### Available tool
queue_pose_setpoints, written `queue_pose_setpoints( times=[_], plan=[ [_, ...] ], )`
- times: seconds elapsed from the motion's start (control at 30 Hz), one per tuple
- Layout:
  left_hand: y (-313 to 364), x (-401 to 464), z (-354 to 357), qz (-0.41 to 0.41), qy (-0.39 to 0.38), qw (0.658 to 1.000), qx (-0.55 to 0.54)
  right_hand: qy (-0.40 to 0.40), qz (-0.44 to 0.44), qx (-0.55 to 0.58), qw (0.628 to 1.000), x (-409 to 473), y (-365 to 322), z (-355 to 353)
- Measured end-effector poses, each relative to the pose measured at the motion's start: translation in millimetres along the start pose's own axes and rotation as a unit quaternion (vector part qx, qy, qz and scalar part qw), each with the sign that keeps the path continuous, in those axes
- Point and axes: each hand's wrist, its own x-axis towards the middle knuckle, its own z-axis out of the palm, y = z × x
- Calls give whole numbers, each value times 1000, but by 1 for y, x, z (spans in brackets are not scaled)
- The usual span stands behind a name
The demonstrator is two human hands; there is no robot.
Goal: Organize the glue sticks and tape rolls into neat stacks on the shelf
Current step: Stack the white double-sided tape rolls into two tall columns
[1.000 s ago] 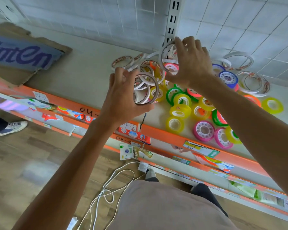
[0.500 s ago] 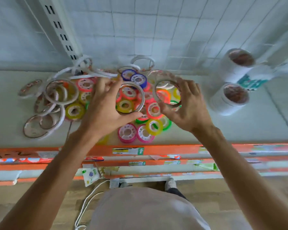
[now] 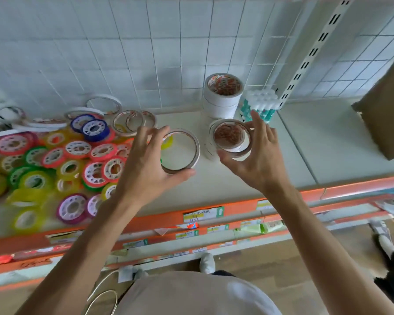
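Fingers (image 3: 257,123) of the right hand (image 3: 257,160) curl around the rim of a thin white tape ring (image 3: 233,138), held flat with its opening facing up. Directly beneath these fingers, and slightly toward the wall, stands the short stack of white tape rolls (image 3: 210,148); the held ring appears to overlap its top, though contact cannot be judged. A taller stack of white rolls (image 3: 223,96) stands beyond the fingertips against the grid wall, with a bundle of glue sticks (image 3: 261,105) just beside it, past the index finger.

Fingers of the left hand (image 3: 150,169) grip a second thin tape ring (image 3: 180,151), also flat, thumb below and fingertips along its far-left edge. From these fingers the short stack lies to the right, just beside the ring's edge, so the right hand is the nearer one to the stack.

Both ring axes run vertical, matching the axis of the stack. The coming move probably lowers the right ring first, then slides the left ring rightward. Loose coloured tape rolls (image 3: 77,155) lie scattered on the shelf (image 3: 305,155) behind the left wrist.
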Motion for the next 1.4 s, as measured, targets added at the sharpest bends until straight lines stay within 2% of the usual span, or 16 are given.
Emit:
queue_pose_setpoints(
  times=[0.33, 0.87, 1.27, 1.4],
  plan=[
    [19, -9, 25, -41, 8, 998, 38, -55, -7, 41, 998, 36, 36, 22],
    [41, -17, 40, -95, 19, 995, 35, -63, -25, 83, 994, 37, 44, 24],
    [51, -23, 51, -84, -6, 995, 49, -44, -10, 64, 997, 33, 43, 26],
    [52, -25, 54, -81, -15, 995, 54, -64, -4, 67, 996, 32, 44, 28]
  ],
)
